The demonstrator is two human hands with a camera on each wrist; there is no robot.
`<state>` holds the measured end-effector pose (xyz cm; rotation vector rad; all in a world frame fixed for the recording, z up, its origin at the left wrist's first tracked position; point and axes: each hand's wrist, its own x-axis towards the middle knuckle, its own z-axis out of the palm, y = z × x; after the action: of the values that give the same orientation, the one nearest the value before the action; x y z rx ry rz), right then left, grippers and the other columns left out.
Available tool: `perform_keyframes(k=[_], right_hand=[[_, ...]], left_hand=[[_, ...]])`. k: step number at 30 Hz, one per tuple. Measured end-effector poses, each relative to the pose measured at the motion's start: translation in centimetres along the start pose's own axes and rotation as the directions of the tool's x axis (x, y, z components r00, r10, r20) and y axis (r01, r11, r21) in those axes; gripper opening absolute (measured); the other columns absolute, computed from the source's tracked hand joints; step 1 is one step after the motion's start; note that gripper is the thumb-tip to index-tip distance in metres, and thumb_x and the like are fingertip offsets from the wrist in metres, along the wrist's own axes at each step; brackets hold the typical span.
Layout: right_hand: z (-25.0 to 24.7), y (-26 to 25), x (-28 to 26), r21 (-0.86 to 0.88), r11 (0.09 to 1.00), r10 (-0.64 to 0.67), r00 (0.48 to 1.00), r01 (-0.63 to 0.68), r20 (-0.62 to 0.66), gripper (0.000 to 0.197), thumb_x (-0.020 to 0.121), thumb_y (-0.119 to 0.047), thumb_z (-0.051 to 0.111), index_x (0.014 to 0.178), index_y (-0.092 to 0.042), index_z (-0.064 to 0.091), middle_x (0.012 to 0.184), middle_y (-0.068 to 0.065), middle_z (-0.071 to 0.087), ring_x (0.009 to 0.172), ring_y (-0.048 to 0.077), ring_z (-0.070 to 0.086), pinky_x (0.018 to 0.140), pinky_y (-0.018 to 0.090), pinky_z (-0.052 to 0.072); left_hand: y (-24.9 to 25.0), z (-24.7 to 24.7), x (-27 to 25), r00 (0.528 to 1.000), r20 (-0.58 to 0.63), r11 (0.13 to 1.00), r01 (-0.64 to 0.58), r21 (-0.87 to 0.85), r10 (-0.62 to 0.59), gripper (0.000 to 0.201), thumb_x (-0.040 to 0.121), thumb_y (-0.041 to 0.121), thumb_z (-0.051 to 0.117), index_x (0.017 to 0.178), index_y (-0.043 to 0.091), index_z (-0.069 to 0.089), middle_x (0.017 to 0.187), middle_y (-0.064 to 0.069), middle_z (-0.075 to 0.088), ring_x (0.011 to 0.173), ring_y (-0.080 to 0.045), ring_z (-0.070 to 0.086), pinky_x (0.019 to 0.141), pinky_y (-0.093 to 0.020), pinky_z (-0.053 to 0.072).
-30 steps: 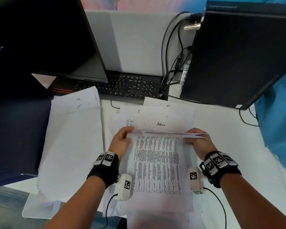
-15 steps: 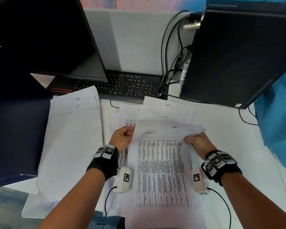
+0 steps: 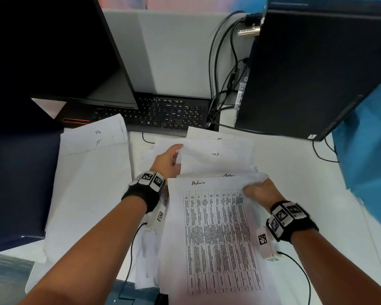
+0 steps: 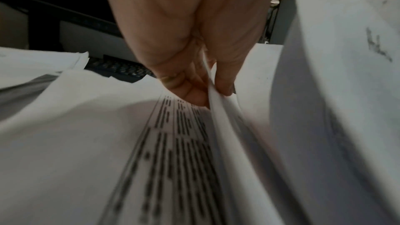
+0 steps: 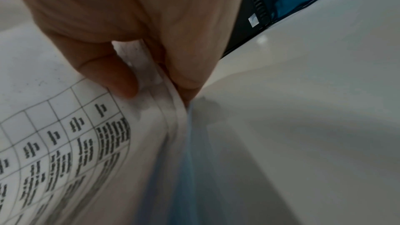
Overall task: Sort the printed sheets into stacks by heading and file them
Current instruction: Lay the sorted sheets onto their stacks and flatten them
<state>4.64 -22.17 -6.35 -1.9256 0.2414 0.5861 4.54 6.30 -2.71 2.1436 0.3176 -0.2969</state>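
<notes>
The top sheet (image 3: 218, 227) is pinched at its far right corner by the right hand (image 3: 259, 191); its long side runs back toward the person. Sheets (image 3: 207, 159) just right of the left hand's (image 3: 167, 160) fingers (image 4: 225, 81) are pinched too.

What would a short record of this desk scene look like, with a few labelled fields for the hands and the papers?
Setting: white desk with keyboard and computer tower
Left hand: pinches the edge of loose sheets
Right hand: grips the corner of the Admin sheet
Top sheet: printed table, handwritten heading "Admin"
Other stack: at the left, top sheet marked "IT"
</notes>
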Motion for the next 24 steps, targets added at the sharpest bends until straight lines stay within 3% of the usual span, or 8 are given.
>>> perform_keyframes(k=[2, 5, 9, 13, 17, 21, 24], right_hand=[[0.0, 0.0, -0.1, -0.005, 1.000, -0.009, 1.000, 0.009, -0.004, 0.023, 0.079, 0.003, 0.066, 0.064, -0.015, 0.068, 0.068, 0.002, 0.067, 0.073, 0.021, 0.063, 0.081, 0.034, 0.049], [0.1, 0.0, -0.3, -0.006, 1.000, -0.017, 1.000, 0.017, 0.003, 0.025, 0.079, 0.005, 0.065, 0.062, -0.014, 0.068, 0.060, -0.002, 0.067, 0.068, 0.020, 0.062, 0.074, 0.029, 0.048], [0.0, 0.1, -0.2, -0.002, 1.000, -0.020, 1.000, 0.020, 0.001, 0.020, 0.077, 0.008, 0.065, 0.063, -0.007, 0.068, 0.061, 0.004, 0.066, 0.066, 0.022, 0.061, 0.073, 0.031, 0.050], [0.1, 0.2, 0.0, 0.009, 1.000, -0.017, 1.000, 0.017, 0.002, 0.019, 0.077, 0.008, 0.065, 0.067, -0.008, 0.069, 0.066, 0.004, 0.068, 0.071, 0.023, 0.064, 0.076, 0.031, 0.049], [0.1, 0.2, -0.1, 0.025, 0.999, -0.022, 1.000, 0.022, 0.000, 0.021, 0.077, 0.008, 0.066, 0.067, -0.010, 0.069, 0.061, -0.003, 0.068, 0.066, 0.015, 0.065, 0.073, 0.027, 0.049], [0.1, -0.2, -0.5, 0.040, 0.999, -0.020, 1.000, 0.020, -0.007, 0.023, 0.079, 0.011, 0.063, 0.068, -0.009, 0.068, 0.046, -0.012, 0.063, 0.047, -0.006, 0.059, 0.053, 0.010, 0.047], [0.2, -0.4, -0.7, 0.048, 0.998, -0.030, 1.000, 0.030, -0.008, 0.019, 0.081, 0.009, 0.063, 0.071, -0.007, 0.067, 0.058, -0.006, 0.065, 0.056, 0.001, 0.059, 0.056, 0.007, 0.048]], left_hand=[[0.6, -0.2, 0.5, 1.000, 0.030, 0.988, 0.004, 0.152, -0.008, 0.061, 0.088, 0.007, 0.053, 0.143, 0.026, 0.034, 0.107, -0.009, 0.058, 0.090, -0.025, 0.059, 0.059, -0.024, 0.051], [0.9, -0.4, 1.2, 1.000, 0.021, 0.924, -0.020, 0.381, 0.012, 0.048, 0.090, 0.009, 0.048, 0.137, 0.021, 0.043, 0.120, -0.012, 0.060, 0.105, -0.030, 0.059, 0.084, -0.033, 0.051], [0.5, -0.5, 1.9, 0.998, 0.045, 0.847, -0.058, 0.529, 0.040, 0.041, 0.091, 0.007, 0.042, 0.129, 0.017, 0.052, 0.123, -0.013, 0.060, 0.111, -0.030, 0.055, 0.092, -0.034, 0.045], [0.2, -0.4, 1.4, 0.993, 0.088, 0.835, -0.119, 0.537, 0.084, 0.056, 0.090, 0.002, 0.040, 0.140, 0.025, 0.042, 0.127, -0.015, 0.056, 0.113, -0.032, 0.054, 0.093, -0.032, 0.042], [0.0, -0.1, 1.6, 0.988, 0.137, 0.814, -0.132, 0.566, 0.066, 0.056, 0.087, 0.001, 0.045, 0.139, 0.020, 0.043, 0.129, -0.015, 0.054, 0.115, -0.030, 0.053, 0.093, -0.032, 0.042], [-0.2, 0.0, 1.7, 0.995, 0.085, 0.871, -0.091, 0.483, 0.057, 0.052, 0.087, 0.005, 0.047, 0.138, 0.015, 0.042, 0.123, -0.019, 0.057, 0.112, -0.034, 0.054, 0.093, -0.034, 0.042], [-0.4, -0.1, 2.0, 0.997, 0.055, 0.890, -0.079, 0.450, 0.060, 0.045, 0.085, 0.004, 0.050, 0.128, 0.014, 0.049, 0.115, -0.016, 0.061, 0.104, -0.033, 0.058, 0.088, -0.035, 0.047]])
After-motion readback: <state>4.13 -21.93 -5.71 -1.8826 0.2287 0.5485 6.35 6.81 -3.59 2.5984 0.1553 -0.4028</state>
